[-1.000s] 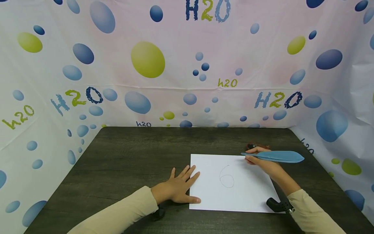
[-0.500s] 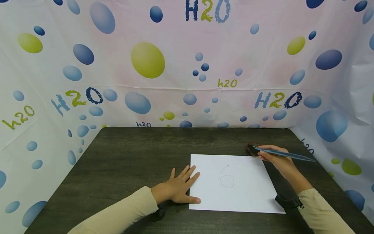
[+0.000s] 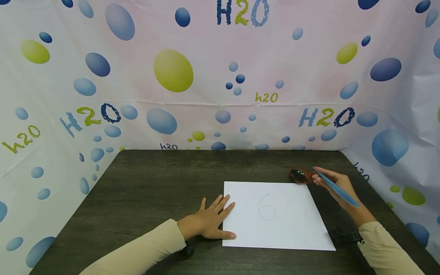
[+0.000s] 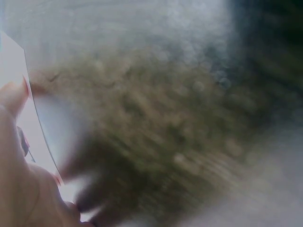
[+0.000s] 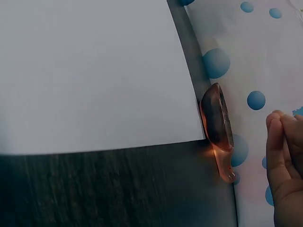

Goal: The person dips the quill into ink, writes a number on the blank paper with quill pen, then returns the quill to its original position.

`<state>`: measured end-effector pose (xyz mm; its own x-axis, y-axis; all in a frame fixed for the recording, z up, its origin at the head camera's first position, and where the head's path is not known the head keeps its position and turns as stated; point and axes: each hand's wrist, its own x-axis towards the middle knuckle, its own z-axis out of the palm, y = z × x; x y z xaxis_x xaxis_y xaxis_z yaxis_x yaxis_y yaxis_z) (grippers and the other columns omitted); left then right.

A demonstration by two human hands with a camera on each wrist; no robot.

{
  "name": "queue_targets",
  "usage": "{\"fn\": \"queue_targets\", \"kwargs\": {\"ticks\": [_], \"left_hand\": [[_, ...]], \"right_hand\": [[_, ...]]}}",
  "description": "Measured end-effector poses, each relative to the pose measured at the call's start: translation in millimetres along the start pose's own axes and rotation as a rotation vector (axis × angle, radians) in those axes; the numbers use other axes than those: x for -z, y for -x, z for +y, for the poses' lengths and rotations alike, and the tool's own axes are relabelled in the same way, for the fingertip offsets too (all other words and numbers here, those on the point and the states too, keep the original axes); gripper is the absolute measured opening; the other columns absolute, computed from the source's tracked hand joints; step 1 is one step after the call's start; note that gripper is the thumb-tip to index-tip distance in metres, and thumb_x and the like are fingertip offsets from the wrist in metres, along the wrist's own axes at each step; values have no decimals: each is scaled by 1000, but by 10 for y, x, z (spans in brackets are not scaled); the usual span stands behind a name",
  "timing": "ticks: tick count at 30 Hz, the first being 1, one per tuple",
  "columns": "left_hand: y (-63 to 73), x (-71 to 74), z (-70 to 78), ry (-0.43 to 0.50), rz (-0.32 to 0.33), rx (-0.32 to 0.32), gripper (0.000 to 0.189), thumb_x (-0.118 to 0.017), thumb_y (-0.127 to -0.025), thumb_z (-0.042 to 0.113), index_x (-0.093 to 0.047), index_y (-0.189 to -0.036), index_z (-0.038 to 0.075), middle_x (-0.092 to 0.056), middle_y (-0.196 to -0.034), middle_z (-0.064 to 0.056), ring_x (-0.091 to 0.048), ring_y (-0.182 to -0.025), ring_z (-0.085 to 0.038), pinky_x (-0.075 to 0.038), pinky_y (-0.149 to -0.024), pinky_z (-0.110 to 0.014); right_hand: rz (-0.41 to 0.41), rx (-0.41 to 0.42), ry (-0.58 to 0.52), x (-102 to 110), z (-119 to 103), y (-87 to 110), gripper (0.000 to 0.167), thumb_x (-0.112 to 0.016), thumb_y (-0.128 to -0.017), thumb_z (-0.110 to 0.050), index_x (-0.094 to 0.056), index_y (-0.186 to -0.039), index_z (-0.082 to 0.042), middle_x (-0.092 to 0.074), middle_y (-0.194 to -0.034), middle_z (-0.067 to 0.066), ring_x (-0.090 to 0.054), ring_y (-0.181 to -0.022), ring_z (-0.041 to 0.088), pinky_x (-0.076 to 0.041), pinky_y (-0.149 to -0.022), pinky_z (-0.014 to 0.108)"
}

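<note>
My left hand (image 3: pixel 207 220) rests on the left edge of a white paper sheet (image 3: pixel 288 233), its fingers straight and spread. A thin-lined figure 6 (image 3: pixel 266 208) is drawn on the sheet. In my right hand (image 3: pixel 345 183) a light blue feather quill (image 3: pixel 338 190) is pinched between thumb and fingers, tip up-left, plume slanting down toward the wrist. Close to those fingertips, at the sheet's far right corner, lies a small translucent orange-brown dish (image 3: pixel 298 175) with a short handle and a dark inside. The right wrist view shows the dish (image 5: pixel 218 118) beside the pinched fingertips; the quill is hidden there.
Everything lies on a dark wood-grain table (image 3: pixel 165 179). Behind and at both sides hangs a white curtain (image 3: pixel 206 38) printed with blue and green bubbles. Dark wrist straps (image 3: pixel 347 235) show at the sleeves. The left wrist view is mostly blurred.
My right hand has moved right from the sheet's upper right, past the dish, keeping the quill. The plume has swung from pointing right to down-right. My left hand and the sheet stay put.
</note>
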<state>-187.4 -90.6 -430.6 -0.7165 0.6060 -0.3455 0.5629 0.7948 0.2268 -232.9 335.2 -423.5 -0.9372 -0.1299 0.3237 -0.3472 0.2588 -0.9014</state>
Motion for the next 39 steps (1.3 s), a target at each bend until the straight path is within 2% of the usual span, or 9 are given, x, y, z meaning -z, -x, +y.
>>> {"fn": "queue_targets", "kwargs": {"ticks": [9,15,18,20,25,27,33,37,39], "left_hand": [[0,-1,-7,-5,3,-3,94,-41,-86,76,-5,-156,26,10,-161,-2,4,-148,-25,-3,-108,-69],[-6,-14,-23,9,10,-14,93,-42,-86,75,-5,-156,25,9,-162,-2,3,-148,-26,-4,-108,-70],[-11,-17,-27,15,9,-21,93,-42,-86,74,-5,-156,26,10,-162,-2,3,-148,-26,-4,-108,-70],[-17,-21,-31,16,8,-22,93,-42,-86,74,-4,-156,26,10,-162,-2,4,-148,-26,-4,-108,-70],[-28,-27,-33,11,8,-17,93,-41,-86,75,-4,-156,26,11,-161,-1,4,-148,-25,-3,-108,-70],[-29,-26,-31,9,8,-15,93,-41,-86,75,-4,-156,27,11,-161,-1,4,-148,-25,-3,-108,-70],[-31,-24,-31,7,3,-11,93,-41,-86,76,-3,-156,27,12,-161,0,5,-148,-24,-3,-108,-69],[-21,-11,-23,9,-3,-9,93,-41,-86,75,-3,-156,27,12,-161,-1,5,-148,-24,-2,-108,-69],[-12,-3,-15,12,-4,-9,93,-41,-86,75,-4,-156,26,11,-161,-1,5,-148,-24,-3,-109,-69]], "right_hand": [[-138,19,-247,84,110,-20,48,-51,-94,10,-38,-141,11,-70,-111,-3,-68,-99,8,-49,-87,18],[-129,-18,-157,105,147,-17,53,-50,-97,5,-28,-144,14,-68,-113,-9,-66,-100,4,-50,-86,16],[-105,-67,-108,123,169,-3,53,-48,-99,1,-28,-148,5,-66,-114,-15,-65,-99,1,-50,-83,14],[-102,-96,-170,138,192,5,50,-45,-101,0,-32,-149,-4,-66,-115,-14,-65,-100,2,-50,-82,14],[-140,-126,-474,182,215,20,45,-37,-103,-1,-49,-142,-20,-67,-119,-7,-66,-103,9,-52,-83,19],[-145,-148,-514,203,217,26,44,-38,-103,-2,-52,-140,-23,-67,-119,-6,-67,-102,10,-53,-82,21],[-130,-226,-431,298,236,5,42,-45,-101,-4,-45,-141,-19,-69,-113,-10,-67,-98,7,-54,-77,21],[-182,-283,-387,409,242,-55,29,-45,-101,-4,-47,-123,-23,-70,-110,-9,-67,-98,6,-54,-78,20],[-222,-317,-337,462,247,-87,28,-46,-102,-6,-50,-127,-17,-70,-109,-9,-67,-99,5,-53,-79,19]]}}
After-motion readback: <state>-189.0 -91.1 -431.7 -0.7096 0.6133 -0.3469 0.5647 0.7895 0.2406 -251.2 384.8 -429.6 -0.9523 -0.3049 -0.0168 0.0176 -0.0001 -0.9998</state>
